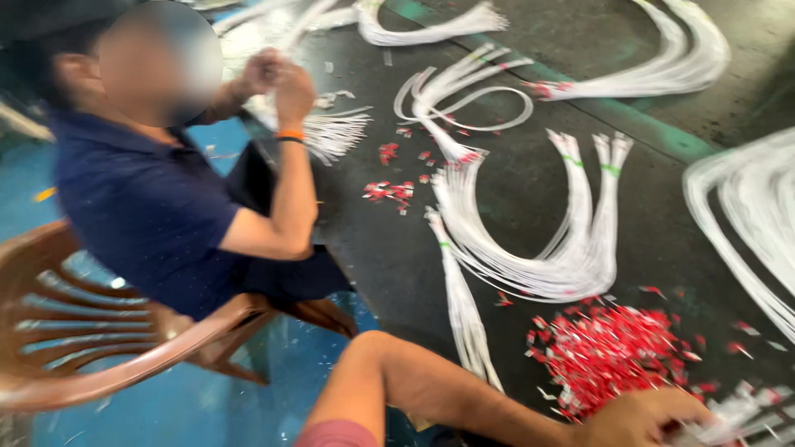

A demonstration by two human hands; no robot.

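Only one of the wearer's hands is seen with any certainty: a hand (642,418) at the near right edge of the view, reached by a bare forearm that crosses from the near centre. Which hand it is cannot be settled from this angle, though it reads as the right; the other hand is out of view. The fingers are curled down over a small bunch of white wire ends (737,414), and these appear to be gripped, though blur leaves the hold uncertain.

Just beyond that hand, on its far side and almost touching it, a heap of red-and-white terminal pieces (609,348) is spread on the dark table (513,190). Farther off and slightly left, a large bundle of white wires (571,248) is laid in a U-shaped curve, bound with green ties near its ends; its long axis runs from near to far. A straighter, thinner bundle (464,306) is laid to the left of it, pointing toward the forearm. More white wire loops are scattered across the far and right parts of the table.

At the far left, a co-worker in a dark blue shirt (149,207) is seated on a brown plastic chair (99,348), with both hands raised and pinched on something small.
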